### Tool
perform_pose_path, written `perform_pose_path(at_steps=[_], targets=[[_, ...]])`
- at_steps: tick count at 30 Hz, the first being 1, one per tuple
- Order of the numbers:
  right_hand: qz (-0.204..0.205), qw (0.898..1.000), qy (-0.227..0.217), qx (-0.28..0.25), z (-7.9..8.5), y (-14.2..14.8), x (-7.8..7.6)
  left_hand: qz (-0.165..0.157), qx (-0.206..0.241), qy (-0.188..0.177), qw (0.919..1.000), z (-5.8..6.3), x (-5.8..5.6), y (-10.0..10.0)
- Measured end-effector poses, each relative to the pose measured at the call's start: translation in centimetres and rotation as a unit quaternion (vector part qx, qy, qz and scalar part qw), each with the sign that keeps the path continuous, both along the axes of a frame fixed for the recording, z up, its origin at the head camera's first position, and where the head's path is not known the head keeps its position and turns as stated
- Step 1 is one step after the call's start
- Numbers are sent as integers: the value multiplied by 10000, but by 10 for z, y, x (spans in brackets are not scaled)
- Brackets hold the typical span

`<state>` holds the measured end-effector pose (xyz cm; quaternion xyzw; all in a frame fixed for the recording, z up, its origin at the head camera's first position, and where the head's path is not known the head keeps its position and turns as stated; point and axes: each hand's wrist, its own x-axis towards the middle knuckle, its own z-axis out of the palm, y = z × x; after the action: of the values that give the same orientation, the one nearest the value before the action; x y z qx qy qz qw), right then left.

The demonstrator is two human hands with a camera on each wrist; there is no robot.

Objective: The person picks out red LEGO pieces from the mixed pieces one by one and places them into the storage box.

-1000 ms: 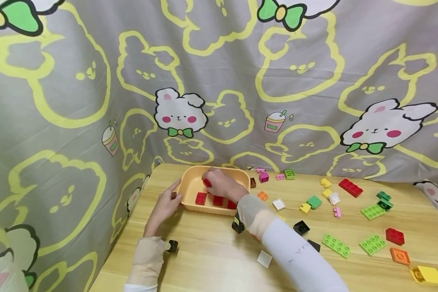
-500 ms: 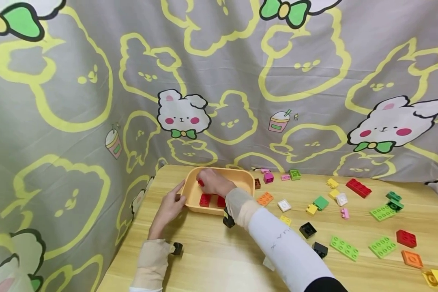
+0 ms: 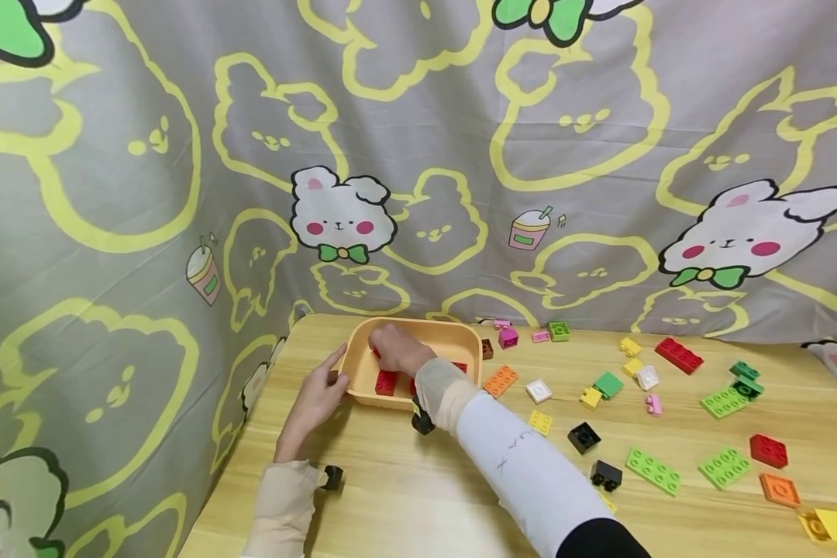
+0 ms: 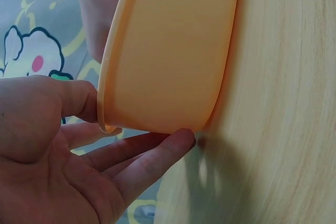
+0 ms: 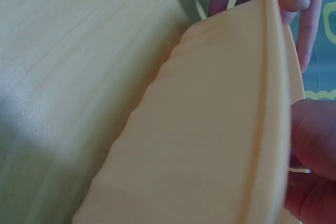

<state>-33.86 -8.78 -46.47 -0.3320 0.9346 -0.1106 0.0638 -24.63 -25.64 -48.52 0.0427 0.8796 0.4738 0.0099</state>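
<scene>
left hand point(image 3: 319, 397) pinching orange tray point(image 3: 432, 333) by its left end, right hand point(image 3: 399, 351) inside, fingers curled on red brick point(image 3: 375, 353), tray near desk's point(image 3: 390, 480) back-left corner

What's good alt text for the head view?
A person's right hand holds a red block inside an orange tray gripped by the left hand. More red blocks lie inside; assorted blocks dot the table at right.

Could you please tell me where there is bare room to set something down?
The widest bare patch of table lies before the basin, between the left sleeve and right sleeve. A narrow strip runs between the left hand and curtain. Loose bricks crowd the right side; red bricks and the right hand occupy the basin.
</scene>
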Motion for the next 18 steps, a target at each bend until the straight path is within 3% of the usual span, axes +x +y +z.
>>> perform_pose_path(at_steps=[10, 14, 18], targets=[[-85, 9999, -150, 2, 9, 6, 3, 31, 77, 38, 10000, -1, -1, 5], [17, 9989, -135, -456, 25, 17, 13, -4, 133, -95, 9999, -1, 1, 3], [34, 9962, 234, -837, 49, 37, 27, -13, 69, -86, 9999, 1, 0, 0]])
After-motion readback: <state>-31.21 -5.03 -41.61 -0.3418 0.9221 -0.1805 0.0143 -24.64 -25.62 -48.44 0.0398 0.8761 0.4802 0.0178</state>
